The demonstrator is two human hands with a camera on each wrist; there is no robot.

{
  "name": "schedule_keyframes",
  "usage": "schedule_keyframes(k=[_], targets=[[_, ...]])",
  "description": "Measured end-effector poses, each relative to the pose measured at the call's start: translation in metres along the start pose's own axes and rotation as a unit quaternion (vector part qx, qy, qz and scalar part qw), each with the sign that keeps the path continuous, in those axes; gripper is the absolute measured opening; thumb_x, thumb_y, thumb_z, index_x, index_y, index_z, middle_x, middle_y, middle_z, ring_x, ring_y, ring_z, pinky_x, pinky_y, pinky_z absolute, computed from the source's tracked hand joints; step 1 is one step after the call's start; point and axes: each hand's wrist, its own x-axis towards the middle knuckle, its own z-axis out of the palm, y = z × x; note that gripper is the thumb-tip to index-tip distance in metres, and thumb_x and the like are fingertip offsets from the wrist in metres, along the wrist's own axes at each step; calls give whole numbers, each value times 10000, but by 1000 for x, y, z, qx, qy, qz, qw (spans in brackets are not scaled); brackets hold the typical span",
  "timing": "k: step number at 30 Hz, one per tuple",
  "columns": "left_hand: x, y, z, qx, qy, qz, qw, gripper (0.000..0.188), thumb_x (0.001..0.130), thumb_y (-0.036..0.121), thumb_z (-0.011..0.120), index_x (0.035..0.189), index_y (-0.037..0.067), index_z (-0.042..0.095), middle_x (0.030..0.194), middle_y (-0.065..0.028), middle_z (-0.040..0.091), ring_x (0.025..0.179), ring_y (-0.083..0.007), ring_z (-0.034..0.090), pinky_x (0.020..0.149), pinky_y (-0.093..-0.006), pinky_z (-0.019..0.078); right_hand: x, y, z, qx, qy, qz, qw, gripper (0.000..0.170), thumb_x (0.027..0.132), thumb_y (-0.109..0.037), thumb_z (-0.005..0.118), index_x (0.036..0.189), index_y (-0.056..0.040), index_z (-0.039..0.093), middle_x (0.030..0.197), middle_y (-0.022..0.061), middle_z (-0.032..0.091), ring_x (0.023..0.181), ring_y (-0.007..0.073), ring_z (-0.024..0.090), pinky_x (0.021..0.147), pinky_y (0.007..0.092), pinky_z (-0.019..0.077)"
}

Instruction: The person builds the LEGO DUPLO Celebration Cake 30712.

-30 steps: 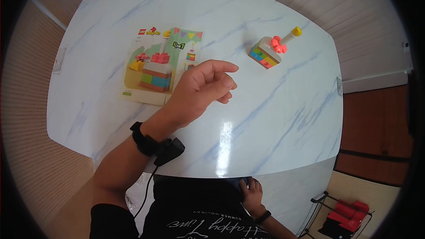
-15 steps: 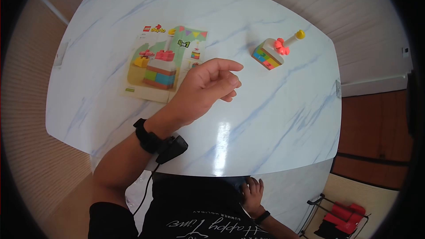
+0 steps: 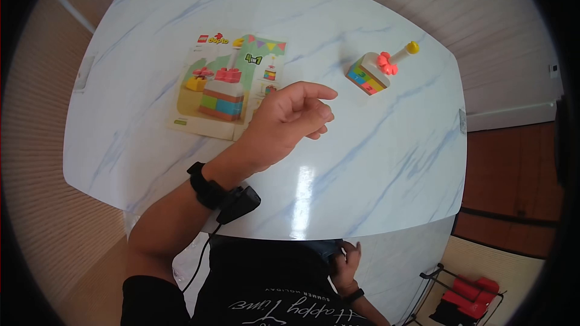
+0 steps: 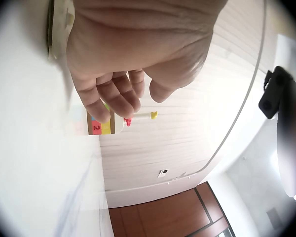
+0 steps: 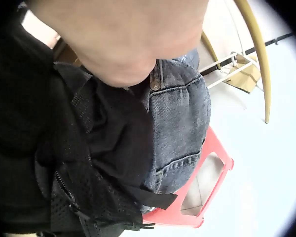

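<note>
My left hand point(image 3: 287, 121) hovers over the table with its fingers loosely bent and nothing in them; the left wrist view shows the same hand point(image 4: 133, 59) from the palm side. Up and to its right in the head view stands a small brick cake point(image 3: 370, 73), with numbered coloured bricks, a coral flower piece and a white candle with a yellow top. A booklet point(image 3: 208, 90) showing a brick cake lies partly under the left hand and wrist. Down by the lap, at the jeans point(image 5: 180, 118), is my right hand point(image 3: 347, 265), its fingers partly hidden.
The white marbled table point(image 3: 362, 187) has its near edge against the person's black shirt point(image 3: 266, 278). A black rack point(image 3: 435, 296) with red and black items stands at the lower right. In the right wrist view, a pink stool point(image 5: 214, 163) shows under the jeans.
The left hand sits slightly further right in the head view, while the booklet and cake have also shifted right as the view moved. The right hand's fingers have changed pose at the lap.
</note>
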Motion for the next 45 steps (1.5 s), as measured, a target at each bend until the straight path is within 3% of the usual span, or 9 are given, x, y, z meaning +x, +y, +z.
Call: schedule_keyframes(k=[5, 8, 13, 16, 23, 25, 28, 35, 45], targets=[[-1, -1, 0, -4, 9, 10, 1000, 262, 1034, 134, 554, 1275, 42, 597, 987, -27, 643, 861, -98, 607, 820, -276, 526, 10, -19, -16, -124, 28, 33, 991, 183, 818, -174, 689, 985, -116, 639, 1220, 146, 594, 1135, 338, 565, 1119, 684, 260], [-1, -1, 0, 12, 5, 2, 1000, 258, 1035, 130, 551, 1272, 39, 599, 986, -29, 639, 874, -99, 605, 823, -277, 525, 14, -10, -20, -155, -49, 45, 986, 192, 804, -180, 697, 969, -97, 645, 1241, 156, 588, 1152, 352, 558, 1126, 669, 270], [-1, -1, 0, -1, 9, 11, 1000, 257, 1032, 122, 554, 1268, 34, 600, 981, -34, 639, 872, -100, 602, 820, -279, 523, 7, 13, 4, -13, -97, -18, 995, 245, 770, -103, 675, 968, 20, 603, 1251, 259, 546, 1114, 456, 532, 1036, 593, 399], [-1, -4, -2, 2, 10, 14, 1000, 259, 1030, 120, 559, 1269, 32, 600, 981, -35, 641, 865, -102, 599, 819, -280, 521, 8, 6, 0, -27, -115, -19, 993, 286, 769, -124, 672, 1004, 10, 579, 1226, 265, 544, 1126, 496, 526, 1033, 588, 413], [0, -3, -1, 1, 11, 13, 1000, 262, 1030, 127, 562, 1271, 29, 598, 979, -34, 648, 853, -104, 598, 815, -276, 516, 23, 4, -15, -50, -88, -72, 992, 377, 682, -59, 731, 1020, -4, 572, 1226, 217, 562, 1148, 448, 530, 1040, 602, 401], [0, -3, 0, 5, 13, 7, 1000, 263, 1029, 129, 565, 1270, 29, 599, 984, -34, 649, 854, -104, 599, 814, -276, 516, 23, 3, -22, -34, -97, -80, 991, 300, 734, -134, 735, 974, -39, 582, 1248, 173, 579, 1136, 345, 574, 1067, 605, 378], [0, -5, -2, 5, 14, 3, 1000, 264, 1028, 134, 568, 1269, 32, 600, 994, -34, 650, 863, -102, 605, 818, -276, 519, 23, 2, -33, 6, -86, -98, 991, 331, 704, -121, 775, 969, -58, 586, 1251, 149, 598, 1113, 329, 590, 1078, 593, 371], [0, -3, -3, 12, 27, -7, 1000, 267, 1033, 170, 562, 1266, 47, 606, 1005, -28, 650, 905, -96, 624, 849, -280, 531, 25, 2, -40, 45, -78, -126, 988, 377, 677, -83, 792, 992, -77, 585, 1226, 146, 629, 1094, 327, 601, 1049, 580, 408], [-1, -2, -5, 12, 37, -6, 999, 272, 1031, 172, 566, 1269, 46, 601, 1007, -26, 649, 906, -99, 622, 841, -282, 530, 12, 24, -30, 104, -70, -112, 986, 362, 696, -40, 781, 1011, -66, 604, 1238, 178, 631, 1049, 356, 639, 878, 417, 543]])
